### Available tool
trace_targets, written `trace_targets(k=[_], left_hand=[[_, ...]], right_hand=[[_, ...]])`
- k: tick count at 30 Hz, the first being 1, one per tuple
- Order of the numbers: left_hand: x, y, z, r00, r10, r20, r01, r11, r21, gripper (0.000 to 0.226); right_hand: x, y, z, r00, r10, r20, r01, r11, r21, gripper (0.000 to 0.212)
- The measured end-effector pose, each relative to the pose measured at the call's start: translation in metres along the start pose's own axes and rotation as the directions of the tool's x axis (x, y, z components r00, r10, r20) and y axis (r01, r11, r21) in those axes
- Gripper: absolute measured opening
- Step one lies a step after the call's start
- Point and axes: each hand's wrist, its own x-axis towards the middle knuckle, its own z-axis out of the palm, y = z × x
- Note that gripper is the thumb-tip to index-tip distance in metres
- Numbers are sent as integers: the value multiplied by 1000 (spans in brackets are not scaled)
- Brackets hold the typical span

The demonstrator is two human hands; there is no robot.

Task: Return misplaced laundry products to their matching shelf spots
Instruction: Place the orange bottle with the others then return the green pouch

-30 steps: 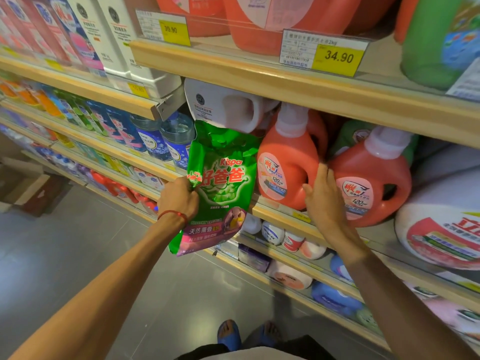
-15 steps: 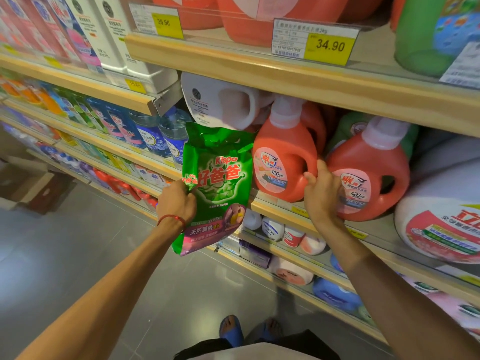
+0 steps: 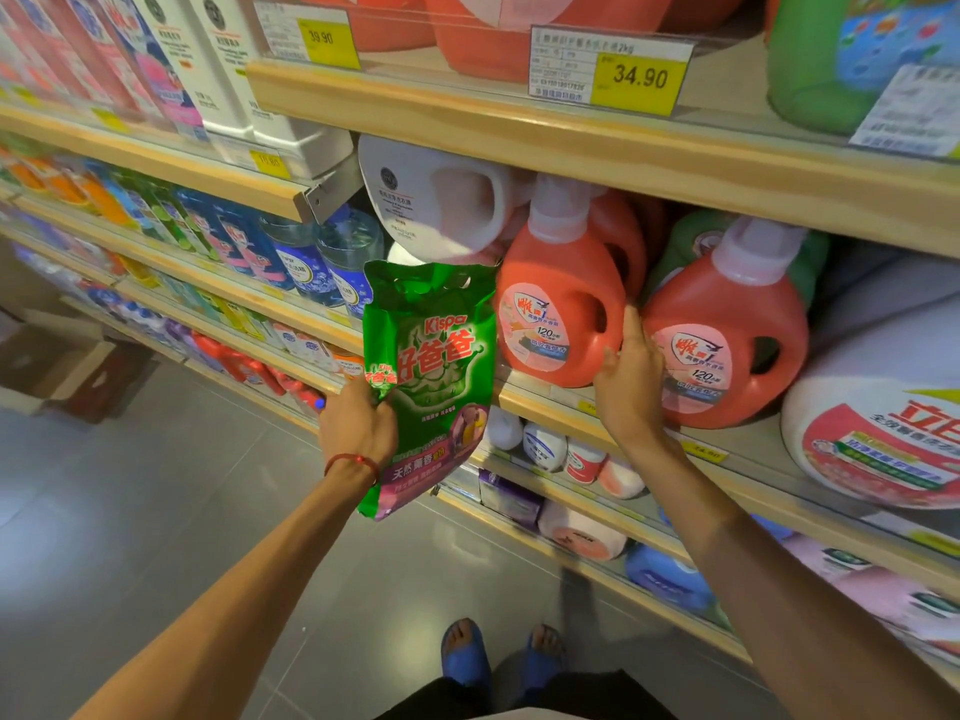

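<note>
My left hand grips the left edge of a green detergent pouch with red lettering, held upright in front of the middle shelf. My right hand reaches between two orange detergent jugs, its fingers against the left jug and next to the right jug. Whether it grips either jug I cannot tell. A white jug lies tilted behind the pouch's top. Another green bottle stands half hidden behind the orange jugs.
A large white jug fills the shelf at right. The upper shelf carries yellow price tags and more jugs. Blue bottles line the left shelf. Lower shelves hold small bottles. A cardboard box sits on the grey floor.
My right hand has slid up from the shelf edge into the gap between the two orange jugs. The green pouch has stayed in my left hand, shifting slightly left.
</note>
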Motion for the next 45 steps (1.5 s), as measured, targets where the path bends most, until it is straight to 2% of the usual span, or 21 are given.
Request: trace_targets(k=[5,7,9,12,15,17,20,27,31,33,35,38,41,43,45], left_hand=[[-8,-9,-3,1000,20,-22,-21,998,-52,24],[-11,-16,-9,999,53,-4,-53,993,-106,23],[-14,-22,-18,994,106,36,-98,979,-179,23],[-14,-34,-35,979,184,92,-155,952,-262,21],[-12,-43,-57,935,294,198,-199,898,-392,26],[-11,-48,-68,890,359,281,-193,855,-481,23],[-11,-57,-79,851,408,329,-148,789,-596,19],[-29,-67,-77,785,463,411,-34,696,-718,14],[-57,-48,-65,750,495,439,4,660,-752,7],[-78,-35,-57,704,519,484,26,663,-748,2],[-101,-20,-47,631,567,529,24,668,-744,12],[-142,1,-25,461,647,607,5,682,-731,25],[-195,25,2,288,659,695,-43,734,-678,42],[-236,41,23,199,636,745,-93,769,-632,50],[-284,57,47,117,624,772,-146,780,-608,48]], right_hand=[[-30,-6,3,992,-53,-114,78,970,229,53],[-40,-10,8,995,-55,-81,74,966,249,46],[-50,-18,14,994,-29,104,-2,958,287,45],[-68,-33,24,900,6,436,-190,905,379,59],[-89,-44,31,855,15,519,-281,853,439,73],[-107,-48,31,860,23,509,-313,813,492,61],[-136,-57,28,900,55,433,-315,768,557,39],[-212,-65,10,967,182,179,-255,711,655,40],[-245,-58,-21,966,254,36,-215,726,653,24],[-261,-50,-43,962,272,-31,-188,738,647,16],[-278,-38,-68,951,294,-94,-164,740,652,13],[-307,-14,-112,919,346,-187,-141,734,665,13],[-341,15,-165,889,385,-247,-132,732,668,12],[-369,38,-203,876,398,-272,-126,734,667,15],[-399,65,-242,853,424,-305,-122,730,673,19]])
